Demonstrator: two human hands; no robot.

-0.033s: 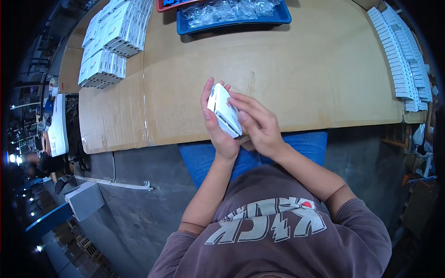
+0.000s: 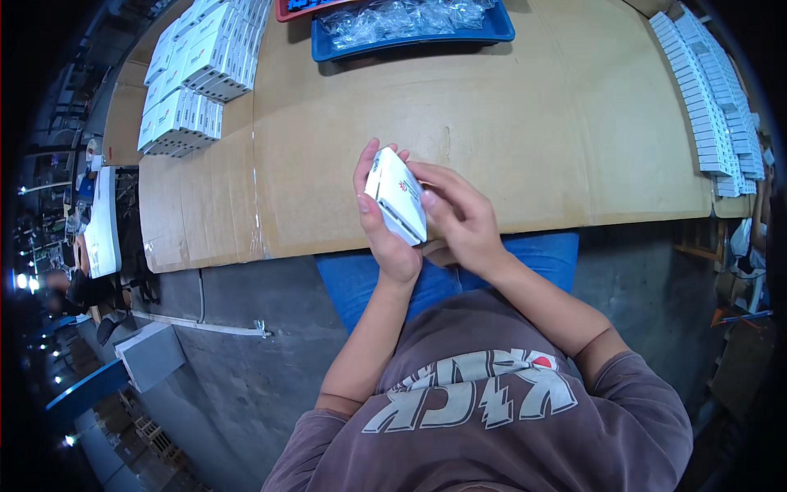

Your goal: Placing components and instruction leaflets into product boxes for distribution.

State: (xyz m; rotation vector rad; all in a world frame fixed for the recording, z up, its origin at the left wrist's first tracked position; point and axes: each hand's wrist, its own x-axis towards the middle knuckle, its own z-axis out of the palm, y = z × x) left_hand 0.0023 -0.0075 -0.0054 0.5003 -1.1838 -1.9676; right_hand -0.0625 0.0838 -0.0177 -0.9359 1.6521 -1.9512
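Note:
A small flat white box (image 2: 400, 195) with a printed top face is held up over the table's near edge, tilted. My left hand (image 2: 392, 246) is closed around its left side, thumb along the near-left edge and fingertips showing past the far edge. A dark, narrow seam runs down that side of the box. My right hand (image 2: 467, 221) grips the right edge, thumb near the top face and fingers curled at the far right edge; part of them is hidden.
The table (image 2: 492, 148) is covered in cardboard. White boxes (image 2: 193, 74) are stacked at the far left, and more rows of white boxes (image 2: 705, 107) stand at the right. A blue tray (image 2: 414, 49) of clear plastic sits at the back, beside a red tray (image 2: 297, 10).
The fingers of my right hand have slid off the box's top face to its right edge, uncovering more of the print. My left hand is nearly still.

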